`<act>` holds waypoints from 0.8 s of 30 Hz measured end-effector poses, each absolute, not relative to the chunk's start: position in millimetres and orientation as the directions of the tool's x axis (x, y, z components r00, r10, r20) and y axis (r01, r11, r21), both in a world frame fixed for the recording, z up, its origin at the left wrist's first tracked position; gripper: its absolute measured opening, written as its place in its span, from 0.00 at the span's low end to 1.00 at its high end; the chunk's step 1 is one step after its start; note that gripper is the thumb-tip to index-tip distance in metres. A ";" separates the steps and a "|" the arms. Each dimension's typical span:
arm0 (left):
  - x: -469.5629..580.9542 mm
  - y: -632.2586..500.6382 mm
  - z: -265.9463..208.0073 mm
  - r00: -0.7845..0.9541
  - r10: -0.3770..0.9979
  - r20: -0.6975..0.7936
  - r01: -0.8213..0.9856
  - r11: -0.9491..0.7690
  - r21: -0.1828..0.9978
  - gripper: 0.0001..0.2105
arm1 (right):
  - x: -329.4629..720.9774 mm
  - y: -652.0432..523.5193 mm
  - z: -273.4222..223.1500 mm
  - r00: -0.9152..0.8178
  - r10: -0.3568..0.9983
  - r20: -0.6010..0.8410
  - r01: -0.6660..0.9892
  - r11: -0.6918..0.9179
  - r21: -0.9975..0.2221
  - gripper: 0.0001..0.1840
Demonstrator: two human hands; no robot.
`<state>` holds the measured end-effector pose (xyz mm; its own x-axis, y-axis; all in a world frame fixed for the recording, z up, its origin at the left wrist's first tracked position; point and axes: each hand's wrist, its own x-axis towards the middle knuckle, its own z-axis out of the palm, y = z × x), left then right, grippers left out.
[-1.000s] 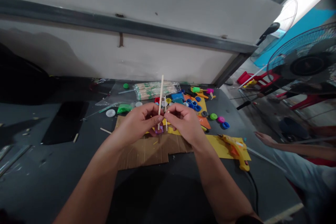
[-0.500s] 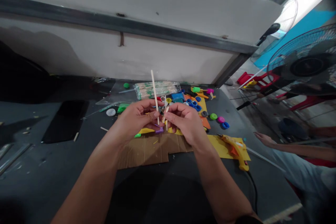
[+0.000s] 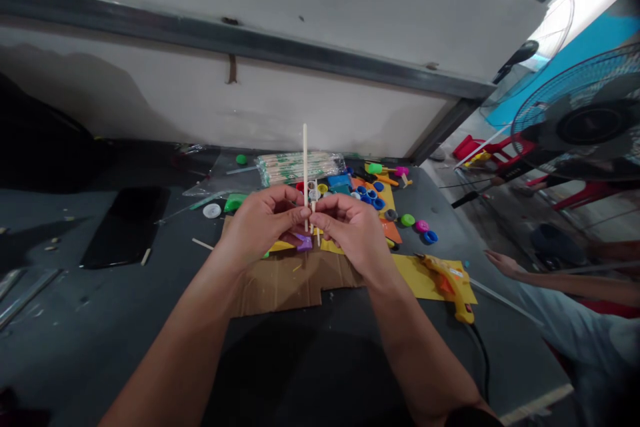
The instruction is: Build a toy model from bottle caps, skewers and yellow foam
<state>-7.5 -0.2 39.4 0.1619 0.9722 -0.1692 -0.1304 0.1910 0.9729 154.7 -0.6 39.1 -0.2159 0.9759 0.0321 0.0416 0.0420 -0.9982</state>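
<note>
My left hand (image 3: 273, 223) pinches a long, pale wooden stick (image 3: 305, 160) that stands nearly upright. Close beside it, my right hand (image 3: 353, 230) grips a short wooden stick (image 3: 313, 208) between thumb and fingers. The two hands almost touch at the fingertips, and the sticks run side by side; whether they touch is hard to tell. Beneath the hands lies a piece of brown cardboard (image 3: 280, 283). A purple plastic piece (image 3: 303, 242) rests just under my fingers.
A yellow glue gun (image 3: 453, 283) lies on yellow card at right, its cord trailing forward. Behind the hands are a plastic-wrapped bundle of sticks (image 3: 285, 169) and several bottle caps (image 3: 370, 197). A black phone (image 3: 126, 227) lies left. Another person's hand (image 3: 503, 263) shows at right, below a fan (image 3: 580, 123).
My left hand has brought the long stick rightward and straightened it from a lean. The short stick in my right hand is now more upright, and the hands are closer together.
</note>
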 end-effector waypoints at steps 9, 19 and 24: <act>-11.9 0.3 35.8 0.146 0.982 -0.116 -0.209 0.145 0.967 0.16 | 156.4 -7.7 37.2 -0.163 0.956 0.242 0.109 0.262 -0.959 0.10; -12.3 -0.2 37.7 0.233 0.954 -0.187 -0.210 0.237 0.949 0.13 | 157.8 -5.5 39.0 -0.207 0.960 0.188 0.075 0.207 -0.975 0.10; -9.3 -0.7 37.3 0.228 0.946 -0.230 -0.216 0.279 0.936 0.14 | 154.1 -0.8 36.2 -0.148 0.986 0.071 -0.013 0.070 -0.997 0.11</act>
